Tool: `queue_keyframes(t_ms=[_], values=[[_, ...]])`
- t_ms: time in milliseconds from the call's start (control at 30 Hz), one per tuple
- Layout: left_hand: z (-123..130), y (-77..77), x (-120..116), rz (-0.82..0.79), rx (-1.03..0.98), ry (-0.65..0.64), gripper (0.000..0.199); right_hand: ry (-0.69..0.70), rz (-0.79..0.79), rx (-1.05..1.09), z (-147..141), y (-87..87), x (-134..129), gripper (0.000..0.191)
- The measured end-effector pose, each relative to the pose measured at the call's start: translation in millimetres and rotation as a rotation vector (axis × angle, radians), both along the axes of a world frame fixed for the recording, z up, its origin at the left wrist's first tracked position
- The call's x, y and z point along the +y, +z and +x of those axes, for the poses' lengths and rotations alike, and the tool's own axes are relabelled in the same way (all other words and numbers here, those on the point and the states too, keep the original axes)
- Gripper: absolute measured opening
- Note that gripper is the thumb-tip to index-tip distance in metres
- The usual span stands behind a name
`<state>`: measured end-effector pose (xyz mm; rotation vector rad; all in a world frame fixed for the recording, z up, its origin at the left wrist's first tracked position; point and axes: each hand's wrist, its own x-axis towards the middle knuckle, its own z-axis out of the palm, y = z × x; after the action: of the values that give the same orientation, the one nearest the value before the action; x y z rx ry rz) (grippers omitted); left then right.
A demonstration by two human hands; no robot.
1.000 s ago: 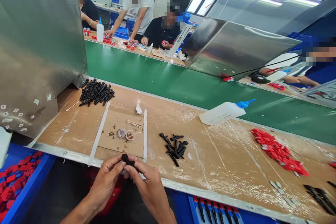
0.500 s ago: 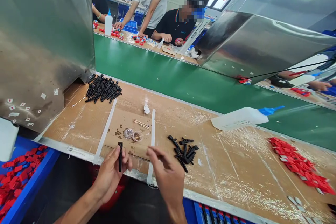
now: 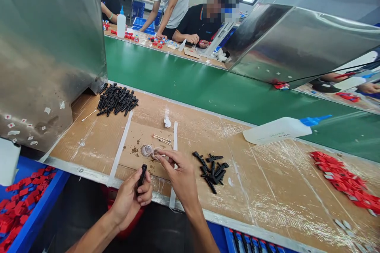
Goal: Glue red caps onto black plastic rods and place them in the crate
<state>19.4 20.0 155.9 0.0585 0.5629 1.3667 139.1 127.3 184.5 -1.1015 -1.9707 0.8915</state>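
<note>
The left hand (image 3: 132, 194) grips a black part (image 3: 143, 172) above the near edge of the surface (image 3: 252, 182). The right hand (image 3: 181, 174) is at a small cup (image 3: 154, 152); its grip cannot be determined.

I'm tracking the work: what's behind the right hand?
Behind the right hand runs a white tape strip, visible above and below; its middle is covered. The hand also hides part of a small round container and of the cardboard.

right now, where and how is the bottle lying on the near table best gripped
Probably around the middle of the bottle, from above and the near side: it lies on its side, broad body to the left, while the narrow blue nozzle points right and looks a poorer hold.
</note>
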Motion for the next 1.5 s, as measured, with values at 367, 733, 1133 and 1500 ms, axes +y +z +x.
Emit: queue_keyframes(t_ms=[367, 733, 1133, 1500], values=[[-2.7, 1.0, 0.4, -0.011, -0.001, -0.045, 0.025, -0.271, -0.043, 0.187, 15.1, -16.5, -2.9, 0.020], [-1.4, 1.1, 1.5, -0.021, -0.003, -0.057, 0.026, -0.231, -0.053, 0.328, 13.3, -11.2, -42.9, 0.006], [-2.0, 2.0, 2.7, -0.032, 0.001, -0.051, 0.026, -0.104, 0.004, 0.262, 7.6, -24.0, -51.0, 0.015], [-0.6, 3.1, 2.3, -0.038, 0.022, -0.026, 0.026, -0.069, 0.052, 0.218, 7.5, -22.1, -52.0, 0.020]])
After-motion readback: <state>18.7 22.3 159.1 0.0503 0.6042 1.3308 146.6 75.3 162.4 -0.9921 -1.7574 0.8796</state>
